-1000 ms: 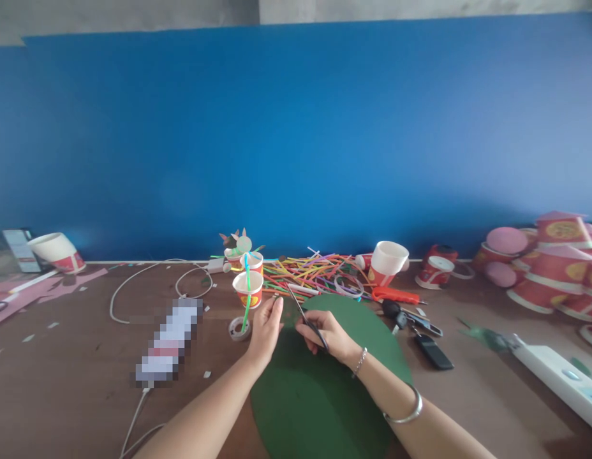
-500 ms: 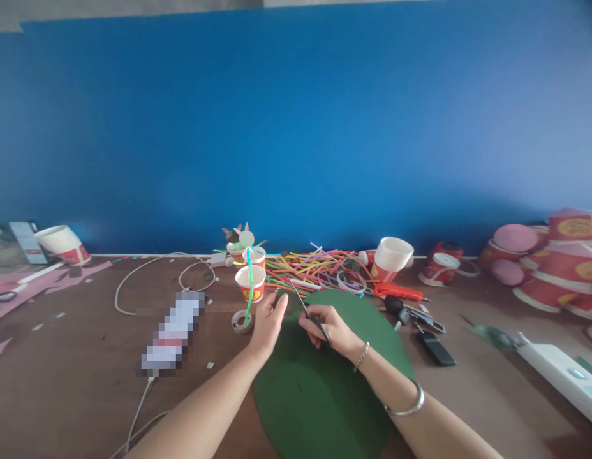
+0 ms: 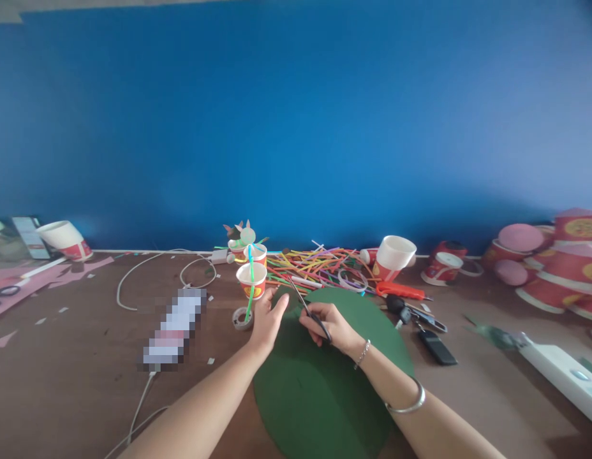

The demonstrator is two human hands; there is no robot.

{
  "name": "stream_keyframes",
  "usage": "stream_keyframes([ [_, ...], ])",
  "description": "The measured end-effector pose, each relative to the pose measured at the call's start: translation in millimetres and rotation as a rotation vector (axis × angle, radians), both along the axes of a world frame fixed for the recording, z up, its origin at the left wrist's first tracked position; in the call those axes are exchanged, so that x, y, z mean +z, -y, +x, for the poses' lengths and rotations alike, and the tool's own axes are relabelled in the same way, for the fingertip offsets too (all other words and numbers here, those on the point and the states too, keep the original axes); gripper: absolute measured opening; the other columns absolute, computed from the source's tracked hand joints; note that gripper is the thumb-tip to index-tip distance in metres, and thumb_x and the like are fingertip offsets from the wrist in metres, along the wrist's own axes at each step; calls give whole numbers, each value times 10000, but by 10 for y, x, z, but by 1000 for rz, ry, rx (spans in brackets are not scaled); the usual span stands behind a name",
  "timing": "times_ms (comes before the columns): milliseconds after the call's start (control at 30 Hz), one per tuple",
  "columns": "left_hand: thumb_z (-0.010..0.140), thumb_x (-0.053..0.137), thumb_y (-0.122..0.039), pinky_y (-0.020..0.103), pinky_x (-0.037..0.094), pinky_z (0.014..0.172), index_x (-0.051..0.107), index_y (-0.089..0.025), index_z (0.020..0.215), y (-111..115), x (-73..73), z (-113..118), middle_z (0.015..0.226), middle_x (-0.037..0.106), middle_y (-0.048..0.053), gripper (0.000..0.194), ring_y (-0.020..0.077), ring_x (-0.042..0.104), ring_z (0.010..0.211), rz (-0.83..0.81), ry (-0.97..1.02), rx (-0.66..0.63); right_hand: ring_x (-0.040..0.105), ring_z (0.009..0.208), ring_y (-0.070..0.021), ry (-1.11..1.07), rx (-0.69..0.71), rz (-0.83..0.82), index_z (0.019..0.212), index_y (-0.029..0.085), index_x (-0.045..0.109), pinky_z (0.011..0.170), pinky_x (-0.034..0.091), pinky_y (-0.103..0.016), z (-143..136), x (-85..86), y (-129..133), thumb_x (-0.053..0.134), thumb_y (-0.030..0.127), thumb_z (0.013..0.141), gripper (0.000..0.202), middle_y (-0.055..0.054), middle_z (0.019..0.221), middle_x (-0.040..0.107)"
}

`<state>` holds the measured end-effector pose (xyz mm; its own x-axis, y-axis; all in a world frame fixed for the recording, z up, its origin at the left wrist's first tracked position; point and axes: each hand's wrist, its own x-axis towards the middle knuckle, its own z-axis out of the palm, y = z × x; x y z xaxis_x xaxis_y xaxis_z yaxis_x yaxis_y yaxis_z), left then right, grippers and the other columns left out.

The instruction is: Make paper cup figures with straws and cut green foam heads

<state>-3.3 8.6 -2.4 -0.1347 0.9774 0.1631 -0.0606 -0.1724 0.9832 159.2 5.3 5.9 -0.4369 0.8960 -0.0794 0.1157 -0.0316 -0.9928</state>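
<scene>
A large rounded sheet of green paper (image 3: 325, 389) lies in front of me, with a notch in its far edge. At the left of that edge is my left hand (image 3: 268, 322), its thumb raised and a bit of the green paper between thumb and fingers. My right hand (image 3: 330, 324) grips a pair of scissors (image 3: 319, 324) by the dark handles. The blades point up and left toward the notch; whether they are parted is unclear. Just left of my left hand are a roll of tape (image 3: 242, 319) and a paper cup (image 3: 252, 284) with a green pipe cleaner.
Behind the sheet lies a heap of coloured pipe cleaners (image 3: 315, 268). A white-and-red cup (image 3: 394, 258), an orange glue gun (image 3: 404, 292) and keys (image 3: 434, 344) sit to the right. A phone (image 3: 176, 328) on a cable lies left. Stacked red cups (image 3: 561, 274) stand far right.
The whole view has shifted slightly. Both hands, the scissors and the green paper keep nearly the same places.
</scene>
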Motion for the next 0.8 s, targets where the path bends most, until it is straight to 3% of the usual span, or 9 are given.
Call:
stream_keyframes([
  [800,739,624,-424,223,308,504,573,-179,721,-23,-85,-23,603,498,-39,251,104,408,525,-37,41,88,411,336,-59,56,19,5,678,162,527,353,317,-171,-1,46,10,681,490,689,363,64,400,490],
])
